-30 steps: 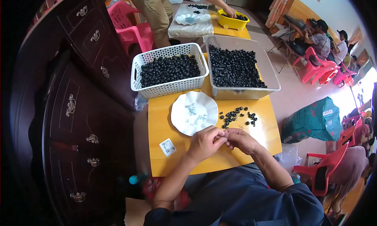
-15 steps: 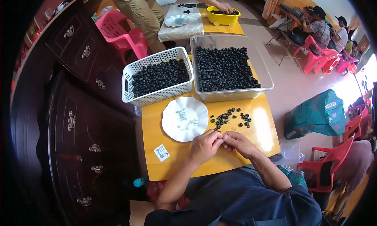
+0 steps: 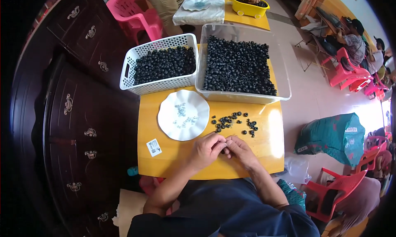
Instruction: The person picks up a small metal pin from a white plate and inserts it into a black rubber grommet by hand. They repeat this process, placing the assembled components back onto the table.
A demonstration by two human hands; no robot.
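My left hand [image 3: 207, 149] and my right hand [image 3: 239, 149] meet over the near part of the yellow table [image 3: 181, 167], fingertips pinched together. A bit of something dark shows beneath the fingers, too small and covered to name. Just beyond my hands lie several loose black ring-shaped parts [image 3: 223, 122]. To the left of these, a white wavy-edged plate [image 3: 168, 120] holds small clear or silvery pieces. Behind stand a white perforated basket [image 3: 155, 87] and a large clear plastic bin [image 3: 243, 98], both filled with similar black parts.
A white printed card [image 3: 154, 147] lies at the table's left. Dark wooden drawers [image 3: 90, 101] stand close on the left. A green bag [image 3: 330, 138] and a red chair [image 3: 338, 187] are at the right. Across the far table, another person's hand reaches into a yellow tub [image 3: 250, 9].
The whole view has shifted, with the table and containers sitting a little further left and higher. My hands stay pinched together in much the same pose.
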